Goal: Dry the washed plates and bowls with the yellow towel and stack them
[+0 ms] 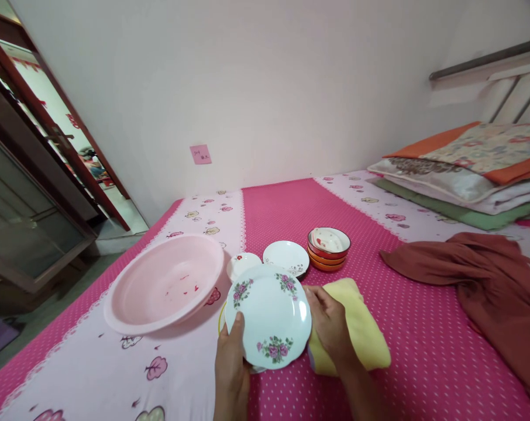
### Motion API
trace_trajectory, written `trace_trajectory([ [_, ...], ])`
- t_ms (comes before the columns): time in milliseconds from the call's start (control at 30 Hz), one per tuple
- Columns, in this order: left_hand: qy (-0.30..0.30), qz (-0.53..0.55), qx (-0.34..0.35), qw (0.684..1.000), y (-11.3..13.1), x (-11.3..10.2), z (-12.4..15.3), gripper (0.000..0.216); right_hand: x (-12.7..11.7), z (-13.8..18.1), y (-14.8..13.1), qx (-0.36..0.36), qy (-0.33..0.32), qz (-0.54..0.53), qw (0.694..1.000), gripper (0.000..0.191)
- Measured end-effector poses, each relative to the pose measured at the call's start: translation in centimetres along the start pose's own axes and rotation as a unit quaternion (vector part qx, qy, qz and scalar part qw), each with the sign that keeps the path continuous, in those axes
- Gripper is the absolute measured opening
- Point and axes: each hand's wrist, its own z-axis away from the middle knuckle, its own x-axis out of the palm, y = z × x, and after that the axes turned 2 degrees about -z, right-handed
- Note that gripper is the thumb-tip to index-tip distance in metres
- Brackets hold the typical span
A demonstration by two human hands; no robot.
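The plate (271,318) is covering most of a yellow rim (221,319) and hiding our left fingertips. Above the bed (282,213), our left hand (232,354) is clasping the plate's left edge, and our right hand (330,324) is pinching the opposite edge. The flowered face is tilting up toward us, its round outline giving no long axis.

Your left hand (230,355): bare, thumb rounded at the tip. Your right hand (330,320): bare. Your right forearm (360,383): slim, apparently sleeveless, though cut off by the view.
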Motion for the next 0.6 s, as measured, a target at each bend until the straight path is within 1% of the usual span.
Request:
trace_trajectory([
  [100, 0.011, 0.044, 0.008, 0.999, 0.2, 0.3, 0.4, 0.035, -1.2, -0.1, -0.5, -0.044, 0.069, 0.111, 0.99, 0.04],
  [167, 0.022, 0.06, 0.021, 0.998, 0.4, 0.2, 0.6, 0.038, -2.2, -0.3, -0.2, -0.039, 0.098, 0.152, 0.983, 0.032],
  [200, 0.03, 0.067, 0.028, 0.997, 0.5, 0.1, 0.7, 0.04, -2.7, -0.3, 0.0, -0.031, 0.102, 0.175, 0.979, 0.031],
  [267, 0.045, 0.084, 0.04, 0.995, 0.6, -0.2, 0.7, 0.044, -3.7, -0.3, 0.5, -0.015, 0.082, 0.256, 0.963, 0.03],
  [300, 0.05, 0.091, 0.044, 0.994, 0.6, -0.3, 0.7, 0.045, -4.1, -0.3, 0.8, -0.007, 0.061, 0.314, 0.948, 0.029],
  [367, 0.041, 0.107, 0.047, 0.992, 0.6, -0.4, 0.7, 0.045, -4.8, -0.2, 1.4, 0.009, 0.008, 0.431, 0.902, 0.03],
  [400, 0.03, 0.119, 0.045, 0.991, 0.5, -0.3, 0.6, 0.045, -5.0, -0.2, 1.7, 0.017, -0.017, 0.471, 0.882, 0.033],
  [433, 0.019, 0.131, 0.041, 0.99, 0.5, -0.2, 0.6, 0.045, -5.1, -0.2, 1.9, 0.022, -0.034, 0.491, 0.87, 0.035],
  [467, 0.009, 0.142, 0.037, 0.989, 0.5, -0.1, 0.6, 0.045, -5.2, -0.2, 2.1, 0.027, -0.044, 0.499, 0.865, 0.032],
  [500, 0.002, 0.151, 0.03, 0.988, 0.5, 0.0, 0.6, 0.045, -5.2, -0.3, 2.3, 0.028, -0.048, 0.498, 0.866, 0.024],
  [567, -0.002, 0.158, 0.018, 0.987, 0.4, 0.2, 0.6, 0.045, -5.1, -0.5, 2.8, 0.023, -0.043, 0.483, 0.874, 0.009],
  [600, -0.005, 0.158, 0.015, 0.987, 0.4, 0.3, 0.6, 0.045, -5.1, -0.6, 3.0, 0.021, -0.035, 0.473, 0.88, 0.01],
])
